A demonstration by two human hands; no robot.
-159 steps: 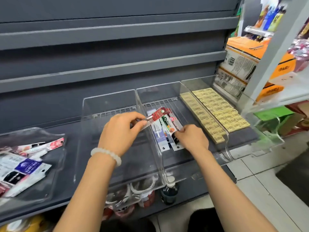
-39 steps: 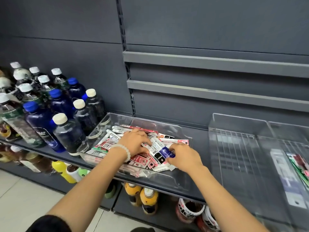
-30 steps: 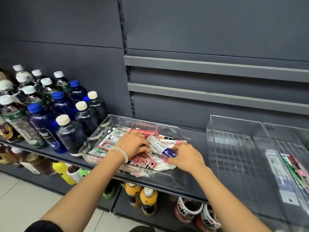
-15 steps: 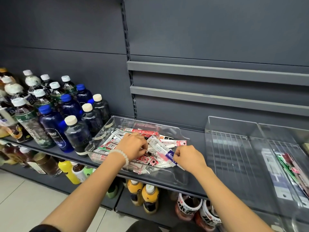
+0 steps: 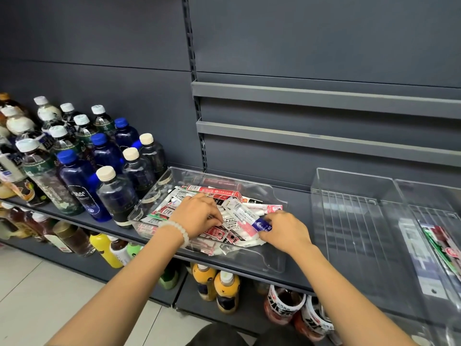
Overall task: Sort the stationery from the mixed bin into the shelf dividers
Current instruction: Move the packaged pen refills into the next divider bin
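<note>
1. Dark grey shelving backs the scene, with two bare rails on the panel above.
2. One clear mixed bin sits on the shelf, heaped with packaged stationery; the pile is too tangled to count.
3. Two hands work inside the bin. The left hand, with a pale bead bracelet on its wrist, curls its fingers into the packets, but whether that grip has actually closed on one I cannot tell.
4. The right hand pinches one white packet with a blue end, lying on top of the pile.
5. Two clear shelf dividers show at right: the nearer one and a farther one cut off by the frame edge, holding a few packets that are blurred.
6. Roughly a dozen capped bottles stand to the left of the bin; more bottles below are partly hidden by the shelf.
</note>
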